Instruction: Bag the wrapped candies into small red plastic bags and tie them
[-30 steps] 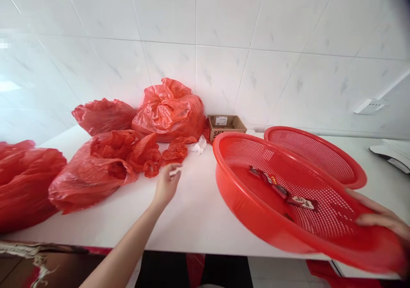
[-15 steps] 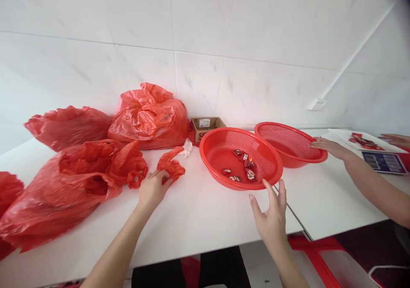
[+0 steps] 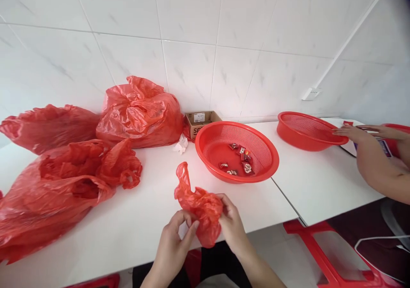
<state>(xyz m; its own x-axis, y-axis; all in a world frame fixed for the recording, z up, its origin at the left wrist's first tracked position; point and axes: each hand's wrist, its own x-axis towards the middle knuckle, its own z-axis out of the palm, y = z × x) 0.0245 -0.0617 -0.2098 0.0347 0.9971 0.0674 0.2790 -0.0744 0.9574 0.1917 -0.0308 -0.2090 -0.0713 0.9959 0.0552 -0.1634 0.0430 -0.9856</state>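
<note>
Fingers [image 3: 180, 216] of left hand [image 3: 171, 242] and right hand [image 3: 233, 228] are pinched on the six-o'clock crumpled bag [image 3: 205, 213], which could be torn by tugging.

We note thin, crinkled, shiny plastic on the small red bag [image 3: 206, 211], smooth semi-gloss plastic basket [image 3: 214, 151], matt cardboard box [image 3: 194, 131], smooth tabletop [image 3: 134, 224], glossy tiles [image 3: 188, 72].

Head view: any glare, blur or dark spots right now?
Head view: bright highlights on the large red bag; head view: top right corner darkened; head view: crumpled small red bag fairly clear, candy print too small to read.
</note>
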